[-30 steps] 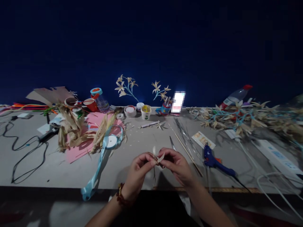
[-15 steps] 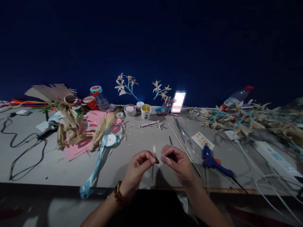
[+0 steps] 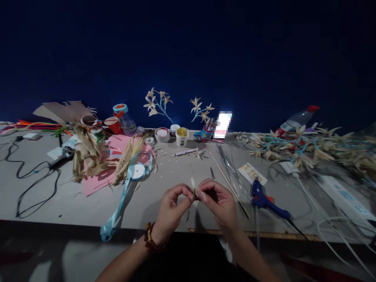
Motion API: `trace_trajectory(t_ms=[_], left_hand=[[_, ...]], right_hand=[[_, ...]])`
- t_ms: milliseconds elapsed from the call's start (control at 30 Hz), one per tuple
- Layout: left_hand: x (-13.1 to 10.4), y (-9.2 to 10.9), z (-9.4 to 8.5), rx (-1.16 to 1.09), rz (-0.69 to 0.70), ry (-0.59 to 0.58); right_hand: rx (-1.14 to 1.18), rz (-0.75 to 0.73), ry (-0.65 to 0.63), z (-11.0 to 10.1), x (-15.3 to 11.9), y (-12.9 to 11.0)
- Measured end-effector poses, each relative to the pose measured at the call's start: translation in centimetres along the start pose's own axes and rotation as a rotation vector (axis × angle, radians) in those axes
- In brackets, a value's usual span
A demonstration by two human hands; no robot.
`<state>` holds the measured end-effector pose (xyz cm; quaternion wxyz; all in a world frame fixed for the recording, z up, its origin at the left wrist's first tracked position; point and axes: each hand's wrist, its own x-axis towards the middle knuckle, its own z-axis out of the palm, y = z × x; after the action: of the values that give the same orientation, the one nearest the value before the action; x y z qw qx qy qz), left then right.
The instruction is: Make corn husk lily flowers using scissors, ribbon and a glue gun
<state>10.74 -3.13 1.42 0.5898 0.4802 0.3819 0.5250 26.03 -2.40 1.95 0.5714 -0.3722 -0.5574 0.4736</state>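
Close to the table's front edge, my left hand [image 3: 175, 205] pinches a thin wire stem [image 3: 188, 215] with a pale strip of dried husk [image 3: 193, 182] standing up from its top. The lower end of the stem hangs below my fingers. Thumb and forefinger of my right hand [image 3: 219, 201] are closed at the same spot, against the base of the strip. My fingertips meet there and hide the point where strip and stem join. Beyond my hands lie a pen-like stick [image 3: 185, 152] and a single husk flower [image 3: 201, 154].
Left: dried husks [image 3: 88, 156], pink paper [image 3: 98, 182] and a light-blue ribbon roll [image 3: 137, 171]. Right: metal wires [image 3: 230, 166], a blue glue gun [image 3: 270, 205], a power strip [image 3: 343, 199] and husk flower branches [image 3: 293, 147]. Tubs [image 3: 182, 137] and a lit phone [image 3: 222, 125] stand behind.
My right hand has moved left, and its fingertips now meet my left ones at the husk strip. The view has shifted slightly.
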Motion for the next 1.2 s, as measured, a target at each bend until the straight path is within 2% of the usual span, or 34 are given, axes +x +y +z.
trace_trajectory(t_ms=[900, 1200], left_hand=[[-0.12, 0.04, -0.01, -0.034, -0.05, -0.01], [-0.21, -0.15, -0.07, -0.045, -0.062, -0.006]], right_hand=[[-0.249, -0.239, 0.01, -0.19, 0.04, 0.76], [-0.269, -0.236, 0.004, -0.37, -0.08, 0.95]])
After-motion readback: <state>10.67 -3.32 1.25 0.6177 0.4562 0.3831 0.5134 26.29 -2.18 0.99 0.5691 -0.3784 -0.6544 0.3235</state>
